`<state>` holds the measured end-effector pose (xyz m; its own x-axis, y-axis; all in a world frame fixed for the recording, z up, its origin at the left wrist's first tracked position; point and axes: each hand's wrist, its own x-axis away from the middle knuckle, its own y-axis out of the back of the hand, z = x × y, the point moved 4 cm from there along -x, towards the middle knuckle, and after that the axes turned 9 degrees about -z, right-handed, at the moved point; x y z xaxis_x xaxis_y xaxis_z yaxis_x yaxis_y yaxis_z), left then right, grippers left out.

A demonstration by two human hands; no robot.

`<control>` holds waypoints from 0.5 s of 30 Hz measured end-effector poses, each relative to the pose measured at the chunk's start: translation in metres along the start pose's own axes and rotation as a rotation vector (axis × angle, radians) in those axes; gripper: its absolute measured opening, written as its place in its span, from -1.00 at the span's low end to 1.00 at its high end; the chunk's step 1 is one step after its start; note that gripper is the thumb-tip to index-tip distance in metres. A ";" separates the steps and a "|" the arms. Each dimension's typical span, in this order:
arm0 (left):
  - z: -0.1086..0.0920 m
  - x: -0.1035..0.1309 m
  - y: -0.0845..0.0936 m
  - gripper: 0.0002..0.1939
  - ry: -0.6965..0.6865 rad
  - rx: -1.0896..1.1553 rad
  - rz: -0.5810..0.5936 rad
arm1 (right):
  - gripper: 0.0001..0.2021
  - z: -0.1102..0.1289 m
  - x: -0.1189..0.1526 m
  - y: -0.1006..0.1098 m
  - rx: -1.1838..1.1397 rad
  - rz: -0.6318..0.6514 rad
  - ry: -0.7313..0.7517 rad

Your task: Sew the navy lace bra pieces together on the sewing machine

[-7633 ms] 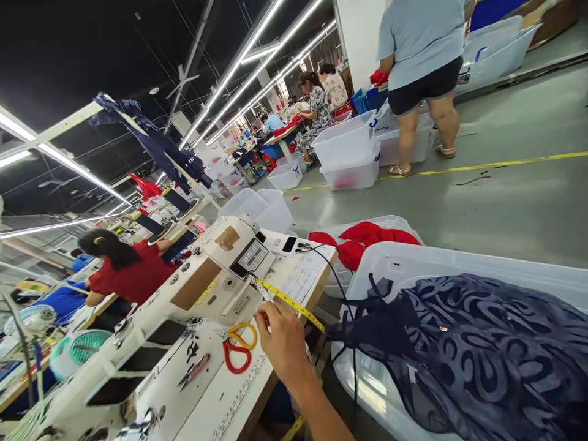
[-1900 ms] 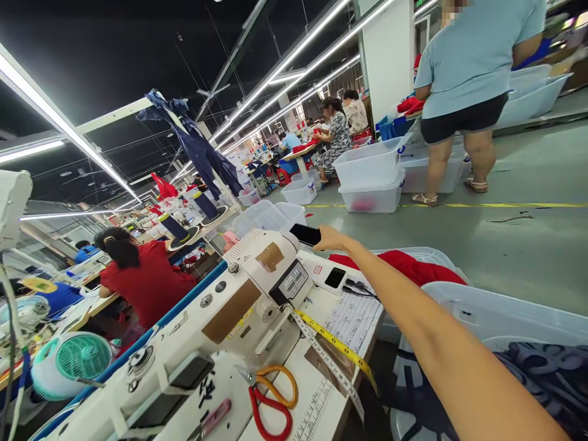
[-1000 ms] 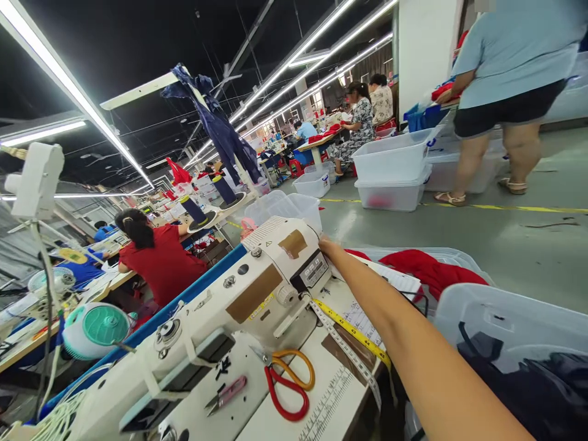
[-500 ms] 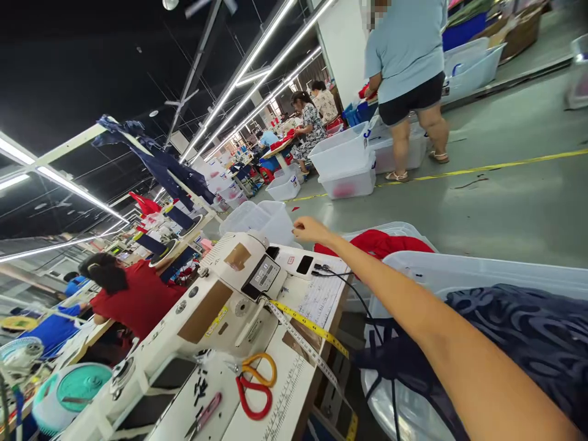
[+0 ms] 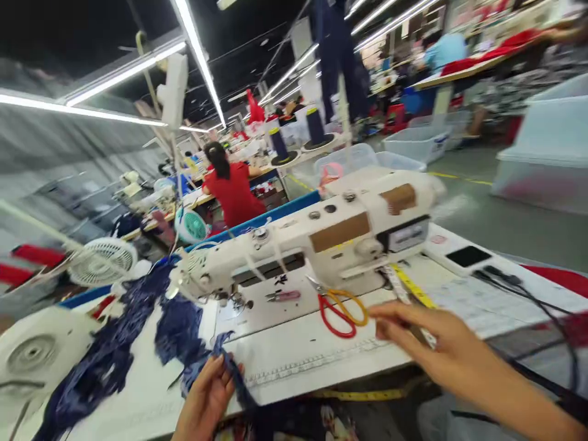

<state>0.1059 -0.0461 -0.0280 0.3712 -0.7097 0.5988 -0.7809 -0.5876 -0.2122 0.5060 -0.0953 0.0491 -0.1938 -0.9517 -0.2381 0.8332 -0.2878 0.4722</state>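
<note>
- Left hand – fingers closed on navy cloth;
- right hand – fingers slightly parted, just beside scissors;
- sewing machine, beyond scissors, on table.

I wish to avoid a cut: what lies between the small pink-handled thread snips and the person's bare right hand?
In the head view, the red-and-orange-handled scissors lie between the snips and the right hand.

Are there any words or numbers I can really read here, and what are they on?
None that I can read for sure:
Yellow measuring tape: marks, too blurred.
Ruler strip on the table edge: marks, too small and blurred.
Paper: faint writing, too blurred.
Sewing machine's control panel: too blurred.
Red mark on the white box: too small.
</note>
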 end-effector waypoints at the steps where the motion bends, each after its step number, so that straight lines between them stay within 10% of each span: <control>1: -0.002 0.000 0.000 -0.86 0.060 0.071 0.021 | -0.64 0.012 0.002 -0.032 -0.035 0.142 0.010; 9: -0.026 -0.006 -0.001 -0.94 0.196 0.325 0.182 | -0.43 0.086 0.013 -0.257 -0.563 0.674 -0.244; 12: -0.049 -0.020 0.017 -0.92 0.104 0.375 0.232 | -0.39 0.097 0.036 -0.279 -0.609 0.957 -0.447; 15: -0.065 -0.036 0.032 -0.79 -0.106 0.321 0.251 | -0.42 0.075 0.027 -0.248 -0.329 0.960 -0.558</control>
<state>0.0346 -0.0146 -0.0060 0.2521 -0.8725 0.4185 -0.6639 -0.4706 -0.5811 0.2550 -0.0577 -0.0111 0.4582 -0.7019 0.5454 0.8402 0.5422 -0.0079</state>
